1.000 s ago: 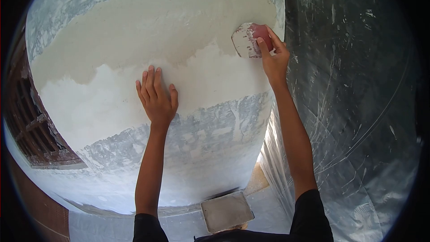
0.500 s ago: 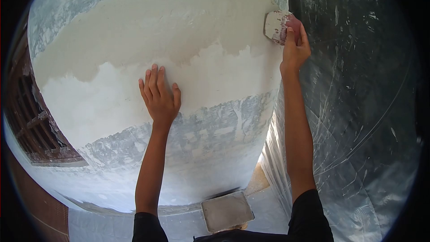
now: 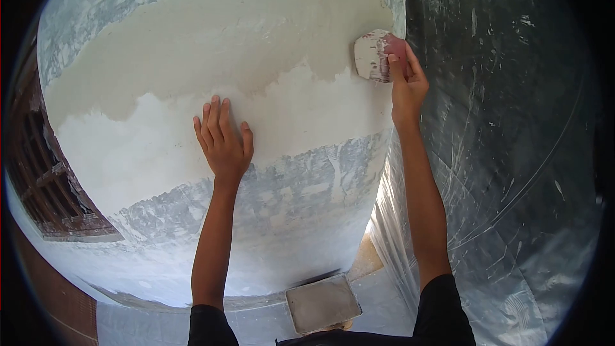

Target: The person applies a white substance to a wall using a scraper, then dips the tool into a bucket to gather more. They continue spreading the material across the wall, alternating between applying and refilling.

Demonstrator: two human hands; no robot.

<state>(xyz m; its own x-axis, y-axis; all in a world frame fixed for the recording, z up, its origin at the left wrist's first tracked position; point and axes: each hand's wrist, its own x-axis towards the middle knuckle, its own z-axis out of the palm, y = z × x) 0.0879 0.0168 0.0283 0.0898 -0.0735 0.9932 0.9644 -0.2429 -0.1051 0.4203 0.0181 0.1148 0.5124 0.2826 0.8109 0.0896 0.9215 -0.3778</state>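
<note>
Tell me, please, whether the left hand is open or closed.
Open: the left hand lies against the wall, its fingers extended and its thumb held apart from them.

Floor at the bottom, mostly under a pale blue-grey sheet (image 3: 166, 328), with a tan patch (image 3: 366, 259) near the wall's foot. A shallow rectangular tray (image 3: 323, 304) sits low there; what directly supports it is unclear.

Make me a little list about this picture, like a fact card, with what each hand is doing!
Left hand: fingers spread on wall
Right hand: holds scraper
Scraper: reddish, pale smears
Wall: beige patch above white, grey patches around
Tray: below, near wall
Sheet: dark, shiny, right of wall
</note>
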